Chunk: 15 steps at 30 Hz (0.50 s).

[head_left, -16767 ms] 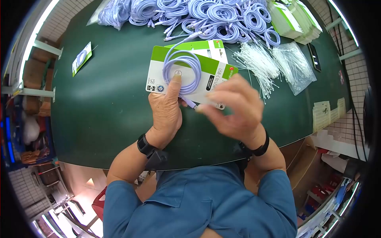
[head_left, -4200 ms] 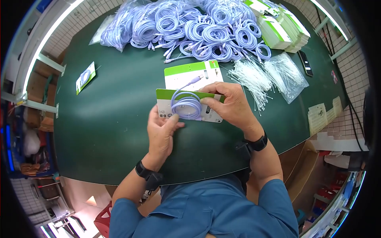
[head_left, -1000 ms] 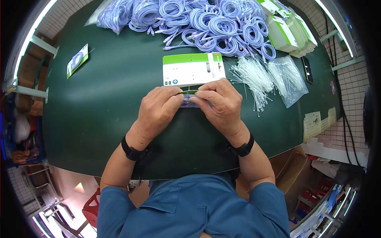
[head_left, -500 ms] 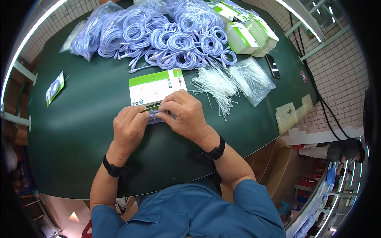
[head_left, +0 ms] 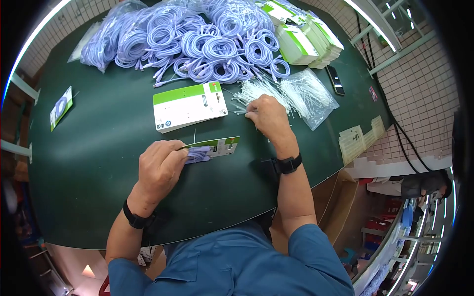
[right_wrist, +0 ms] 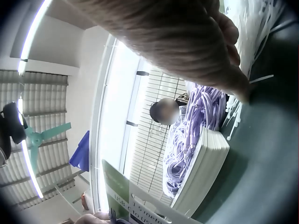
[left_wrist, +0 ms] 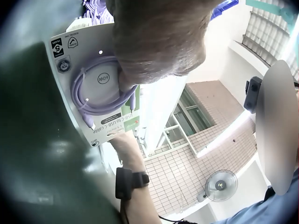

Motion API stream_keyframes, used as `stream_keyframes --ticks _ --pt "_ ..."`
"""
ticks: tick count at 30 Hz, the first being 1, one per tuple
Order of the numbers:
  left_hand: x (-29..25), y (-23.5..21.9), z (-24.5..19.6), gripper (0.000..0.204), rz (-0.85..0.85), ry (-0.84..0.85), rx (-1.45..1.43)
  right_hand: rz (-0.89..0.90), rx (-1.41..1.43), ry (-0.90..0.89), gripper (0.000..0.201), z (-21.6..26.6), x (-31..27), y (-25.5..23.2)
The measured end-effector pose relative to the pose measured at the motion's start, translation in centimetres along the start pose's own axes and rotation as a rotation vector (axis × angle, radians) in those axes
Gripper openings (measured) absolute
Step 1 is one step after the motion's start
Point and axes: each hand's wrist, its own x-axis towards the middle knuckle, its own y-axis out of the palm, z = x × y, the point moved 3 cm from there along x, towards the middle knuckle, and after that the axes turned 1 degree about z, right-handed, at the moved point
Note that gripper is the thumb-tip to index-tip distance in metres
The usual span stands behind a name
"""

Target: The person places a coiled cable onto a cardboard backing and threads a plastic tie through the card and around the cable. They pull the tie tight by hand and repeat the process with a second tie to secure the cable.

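My left hand (head_left: 160, 165) grips the left part of a white and green USB-C cable card (head_left: 227, 146), held on edge. A coiled lilac USB cable (left_wrist: 77, 91) lies against the card's printed face, with my left thumb over part of the coil. A thin white zip tie (head_left: 194, 134) sticks out behind the card's top edge. Over at the loose pile of white zip ties (head_left: 261, 91), my right hand (head_left: 269, 116) has its fingers curled, fingertips right among the tie ends. I cannot tell whether one is pinched between them. A stack of cards (head_left: 190, 108) lies behind the held card.
Many coiled lilac cables (head_left: 212, 49) fill the table's far side. Stacked card bundles (head_left: 298, 44), a plastic bag of zip ties (head_left: 316, 101) and a phone (head_left: 335, 80) are at the right. One card with a cable (head_left: 61, 108) lies far left.
My right hand has left the held card and moved right to the zip ties. My left hand keeps the card and cable, now more exposed. Earlier, both hands pinched the card together.
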Motion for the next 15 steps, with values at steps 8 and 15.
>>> stream_keyframes --ticks 8,15 --pt "0.23 0.46 -0.36 0.021 0.025 0.027 -0.013 -0.086 0.084 0.001 0.009 -0.16 -0.46 1.01" --pt "0.55 0.76 -0.62 0.021 0.033 0.027 -0.021 -0.187 0.144 -0.011 0.009 -0.87 -0.73 0.50"
